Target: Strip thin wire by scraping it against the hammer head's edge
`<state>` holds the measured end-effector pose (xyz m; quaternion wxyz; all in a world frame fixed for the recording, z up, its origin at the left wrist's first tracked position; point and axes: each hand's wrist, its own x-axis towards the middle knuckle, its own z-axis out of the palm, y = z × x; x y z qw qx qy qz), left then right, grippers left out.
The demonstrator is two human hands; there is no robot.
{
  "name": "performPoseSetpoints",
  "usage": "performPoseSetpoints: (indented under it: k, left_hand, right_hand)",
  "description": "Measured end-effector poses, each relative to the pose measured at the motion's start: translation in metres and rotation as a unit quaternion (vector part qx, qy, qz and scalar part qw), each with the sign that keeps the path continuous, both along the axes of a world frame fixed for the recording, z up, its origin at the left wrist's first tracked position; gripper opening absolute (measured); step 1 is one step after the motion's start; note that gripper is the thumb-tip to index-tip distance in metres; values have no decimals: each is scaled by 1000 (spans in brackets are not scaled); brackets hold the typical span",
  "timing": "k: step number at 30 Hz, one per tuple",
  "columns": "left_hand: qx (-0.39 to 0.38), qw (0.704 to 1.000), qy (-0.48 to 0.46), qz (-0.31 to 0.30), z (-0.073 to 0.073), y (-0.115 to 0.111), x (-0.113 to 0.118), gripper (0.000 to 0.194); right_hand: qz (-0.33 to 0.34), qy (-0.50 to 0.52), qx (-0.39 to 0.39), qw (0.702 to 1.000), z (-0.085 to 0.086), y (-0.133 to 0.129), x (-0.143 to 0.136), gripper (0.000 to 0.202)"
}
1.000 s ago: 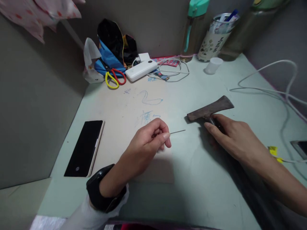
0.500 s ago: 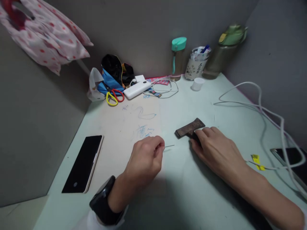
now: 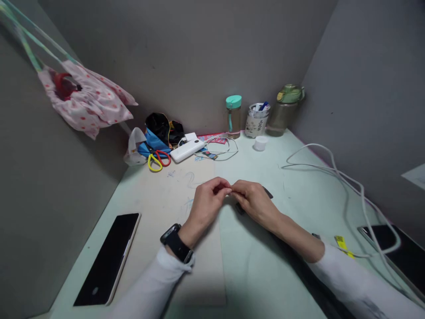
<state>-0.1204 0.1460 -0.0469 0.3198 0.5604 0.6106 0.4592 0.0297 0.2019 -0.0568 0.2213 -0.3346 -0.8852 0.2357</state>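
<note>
My left hand (image 3: 206, 204), with a dark watch (image 3: 177, 243) on its wrist, is closed in a pinch above the pale sheet's right edge. A thin, needle-like pin stuck out of its fingers earlier; the fingertips now hide it. My right hand (image 3: 258, 203) is pinched too, its fingertips meeting the left ones, and what lies between them is hidden. Under the right hand lies a dark brown, buckle-like piece (image 3: 239, 209), mostly covered. A black strap (image 3: 303, 274) runs along beneath the right forearm.
A phone (image 3: 108, 259) lies at left, another (image 3: 401, 252) at right beside a white cable (image 3: 360, 192). Along the back stand scissors (image 3: 159, 160), a power bank (image 3: 187, 150), a teal-lidded bottle (image 3: 233, 116), a pen holder (image 3: 256, 122), a green bottle (image 3: 283, 113) and a white cap (image 3: 260, 143).
My right hand has left the buckle-like piece and moved left to meet my left fingertips. The thin pin has gone from sight between the fingers. The camera view has shifted.
</note>
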Motion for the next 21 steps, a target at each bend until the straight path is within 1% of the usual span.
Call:
performPoseSetpoints:
  k: [3, 6, 9, 11, 13, 15, 18, 21]
  left_hand:
    - [28, 1000, 3, 11, -15, 15, -2, 3]
    - [22, 1000, 4, 10, -21, 19, -3, 5]
    - [-1, 1000, 4, 9, -21, 17, -2, 9]
    - [-18, 1000, 20, 9, -21, 15, -2, 11]
    - [-27, 999, 36, 5, -22, 13, 0, 13]
    - [-27, 998, 48, 1, -23, 13, 0, 15]
    - [-20, 999, 43, 0, -25, 13, 0, 16]
    - [-6, 1000, 26, 0, -27, 14, -2, 16]
  right_hand:
    - [-30, -15, 1, 999, -3, 6, -5, 28]
    - [-46, -26, 5, 999, 1, 3, -1, 22]
    - [-79, -37, 25, 996, 11, -6, 22, 32]
    - [-106, -83, 49, 990, 16, -16, 44, 27]
    - [-117, -149, 45, 981, 15, -29, 64, 26]
    - [-115, -205, 26, 972, 10, -41, 75, 28]
    - [-125, -257, 13, 958, 2, -50, 73, 24]
    - [-154, -285, -20, 946, 0, -48, 61, 13]
